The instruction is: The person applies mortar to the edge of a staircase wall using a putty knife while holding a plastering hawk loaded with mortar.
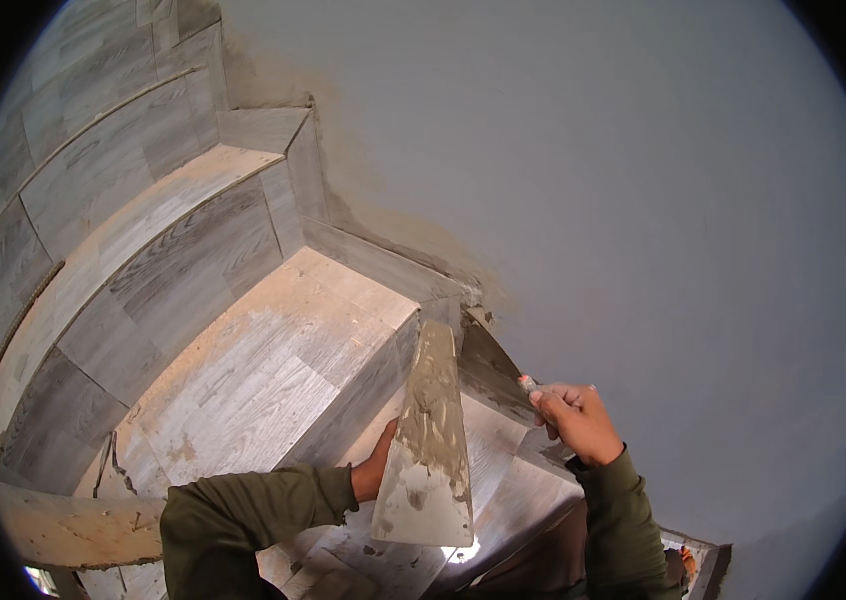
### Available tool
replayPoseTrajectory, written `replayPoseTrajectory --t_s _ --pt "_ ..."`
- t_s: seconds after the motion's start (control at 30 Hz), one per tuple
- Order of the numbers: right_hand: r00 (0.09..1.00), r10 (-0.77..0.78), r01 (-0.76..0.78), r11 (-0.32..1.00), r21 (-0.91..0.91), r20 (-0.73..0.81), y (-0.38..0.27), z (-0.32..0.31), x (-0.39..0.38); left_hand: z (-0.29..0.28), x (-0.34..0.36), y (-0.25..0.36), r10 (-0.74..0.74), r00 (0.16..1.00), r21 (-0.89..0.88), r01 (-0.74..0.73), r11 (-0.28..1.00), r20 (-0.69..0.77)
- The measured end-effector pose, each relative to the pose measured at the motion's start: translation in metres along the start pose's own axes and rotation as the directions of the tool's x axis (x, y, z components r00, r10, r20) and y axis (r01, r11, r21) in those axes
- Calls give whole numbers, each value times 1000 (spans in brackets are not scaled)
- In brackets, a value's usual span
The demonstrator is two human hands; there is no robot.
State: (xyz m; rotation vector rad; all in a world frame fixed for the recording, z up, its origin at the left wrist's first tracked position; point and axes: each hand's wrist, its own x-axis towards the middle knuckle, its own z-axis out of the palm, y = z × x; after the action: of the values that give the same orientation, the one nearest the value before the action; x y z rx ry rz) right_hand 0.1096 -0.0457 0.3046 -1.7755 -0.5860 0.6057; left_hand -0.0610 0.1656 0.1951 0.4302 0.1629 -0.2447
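Observation:
My left hand (376, 460) grips a long, tapered flat board (421, 430) by its left side; its upper face is smeared with wet grey-brown mortar. To its right, my right hand (573, 420) is closed on the handle of a pointed trowel (488, 345). The trowel's blade points up and away, its tip at the rough mortar edge where the tiled skirting (373, 255) meets the grey-blue wall (633, 200). I cannot make out whether the tip touches that edge.
Curved stair steps (233, 350) in grey wood-look tiles climb to the upper left, with stepped skirting along the wall. A pale curved band with rough edges (73, 530) crosses the lower left. Dark crumbs and dusty patches lie on the treads.

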Motion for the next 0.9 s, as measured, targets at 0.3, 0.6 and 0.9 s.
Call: replayPoseTrajectory --t_s 0.3,0.6,0.9 --pt "996 85 -84 995 -57 13 -20 -1 29 2 5 -1 27 990 175 -2 985 -140" --pt "994 83 -85 996 -35 -70 -5 -1 7 -4 2 0 18 1000 88 -18 996 -6" --pt "986 -126 97 965 -243 -109 -4 23 13 -12 4 -1 59 994 184 -41 982 -95"
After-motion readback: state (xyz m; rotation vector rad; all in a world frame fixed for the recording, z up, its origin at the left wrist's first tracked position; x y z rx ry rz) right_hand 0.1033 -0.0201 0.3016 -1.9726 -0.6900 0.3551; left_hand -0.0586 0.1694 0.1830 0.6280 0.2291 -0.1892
